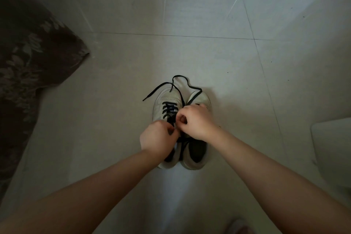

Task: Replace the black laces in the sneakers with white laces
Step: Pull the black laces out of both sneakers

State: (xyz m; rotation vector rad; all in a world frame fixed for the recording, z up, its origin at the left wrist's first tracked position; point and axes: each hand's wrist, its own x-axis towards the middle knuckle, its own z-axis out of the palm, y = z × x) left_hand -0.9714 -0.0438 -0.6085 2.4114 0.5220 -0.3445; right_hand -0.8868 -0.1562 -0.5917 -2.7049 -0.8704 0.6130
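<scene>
Grey tiled floor (190, 15), patterned dark fabric (28, 53) along its left edge, and a pair of white sneakers (161, 104) sitting side by side mid-floor. Both hands are curled tight over the left shoe's tongue: the left hand (158, 138) and the right hand (196, 121) each pinch the black lace (171, 109). Its loose ends trail past the toes.

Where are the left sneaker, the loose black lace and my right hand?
left sneaker (159, 100), head view, on its white toe.
black lace (179, 76), head view, on the loop beyond the toes.
right hand (197, 121), head view, on its back.

No readable text, brand, label or number on sneakers (182, 123), floor tiles, fabric.
</scene>
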